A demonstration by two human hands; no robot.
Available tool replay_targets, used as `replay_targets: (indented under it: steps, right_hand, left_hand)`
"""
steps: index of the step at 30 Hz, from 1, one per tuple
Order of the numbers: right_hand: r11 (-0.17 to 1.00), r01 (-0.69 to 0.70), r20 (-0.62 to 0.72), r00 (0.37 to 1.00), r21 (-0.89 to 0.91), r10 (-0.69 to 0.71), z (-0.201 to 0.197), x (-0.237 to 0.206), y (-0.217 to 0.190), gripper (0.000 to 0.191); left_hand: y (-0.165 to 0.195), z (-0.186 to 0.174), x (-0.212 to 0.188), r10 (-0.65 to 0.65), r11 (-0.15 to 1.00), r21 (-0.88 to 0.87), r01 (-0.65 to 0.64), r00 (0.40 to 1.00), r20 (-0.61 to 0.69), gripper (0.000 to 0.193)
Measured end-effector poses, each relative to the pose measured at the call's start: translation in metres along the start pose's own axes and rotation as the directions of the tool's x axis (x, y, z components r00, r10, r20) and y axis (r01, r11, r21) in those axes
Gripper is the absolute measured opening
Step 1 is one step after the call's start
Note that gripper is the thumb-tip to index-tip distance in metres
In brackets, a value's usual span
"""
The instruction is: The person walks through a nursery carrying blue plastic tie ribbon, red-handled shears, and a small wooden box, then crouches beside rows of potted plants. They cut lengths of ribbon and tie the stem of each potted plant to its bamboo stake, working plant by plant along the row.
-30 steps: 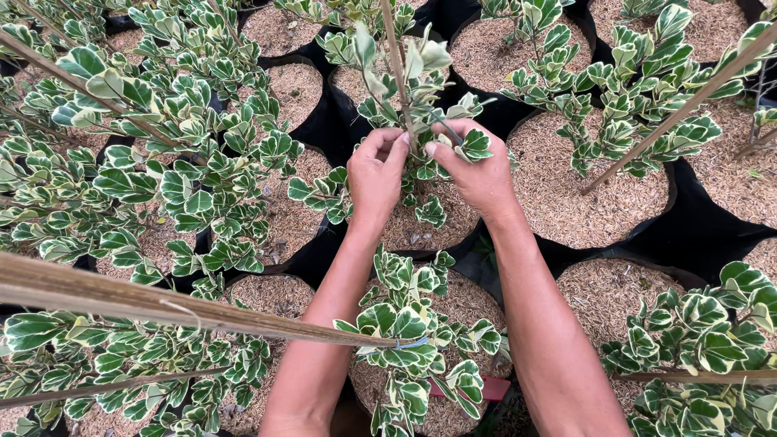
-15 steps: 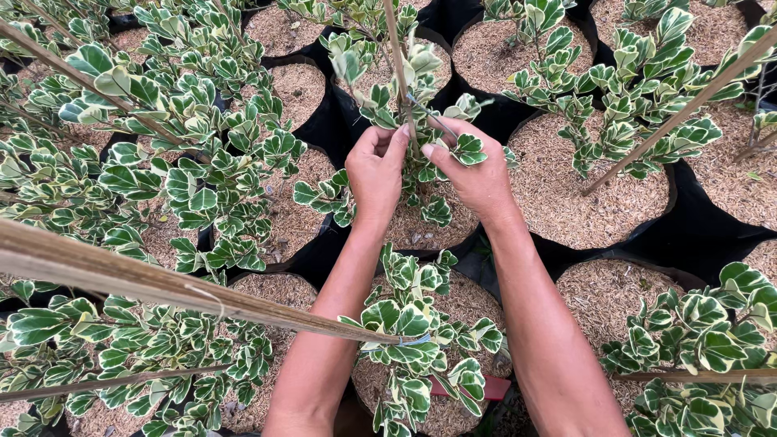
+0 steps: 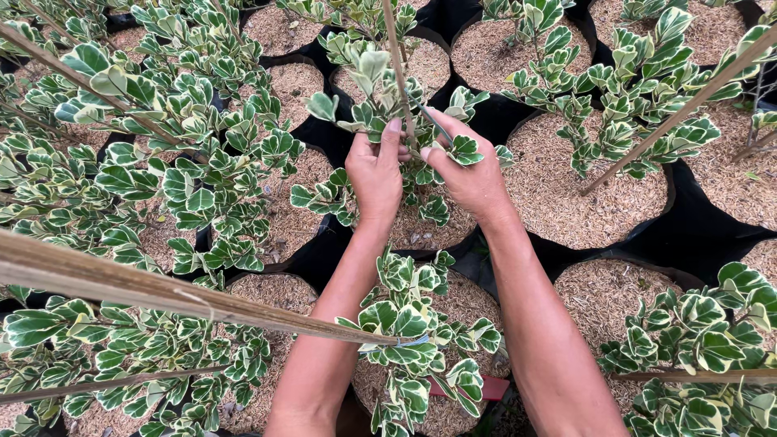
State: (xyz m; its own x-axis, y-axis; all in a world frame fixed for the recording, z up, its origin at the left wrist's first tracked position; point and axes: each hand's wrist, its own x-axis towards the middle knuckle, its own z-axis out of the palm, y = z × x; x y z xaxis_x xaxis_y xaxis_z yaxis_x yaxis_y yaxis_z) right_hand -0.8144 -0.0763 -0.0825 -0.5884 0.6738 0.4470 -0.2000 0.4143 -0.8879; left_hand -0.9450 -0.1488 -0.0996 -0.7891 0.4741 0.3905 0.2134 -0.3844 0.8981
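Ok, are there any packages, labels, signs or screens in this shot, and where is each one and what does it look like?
None show: no package, label, sign or screen.
Only black grow bags of tan husk, green-and-cream leafy plants and bamboo stakes.
Left hand and right hand meet at a stake.

Single head-worn view, steeply downward and close over both hands [image 3: 425,174] among potted plants [image 3: 202,186].

This is a plant nursery: black grow bags [image 3: 494,113] topped with rice-husk mulch [image 3: 558,194] stand packed edge to edge, each holding a variegated green-and-cream shrub [image 3: 413,324], with bamboo stakes [image 3: 162,287] slanting beside the shrubs.
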Motion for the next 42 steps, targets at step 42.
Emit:
replay_targets:
  steps: [42]
  right_hand:
    - [0.918,0.210,-0.134,0.954,-0.335,-0.267,-0.001,0.021,-0.044,0.021]
  left_hand:
    - [0.001,-0.022,0.013,-0.084,0.987,-0.099,0.126,0.933,0.351,0.031]
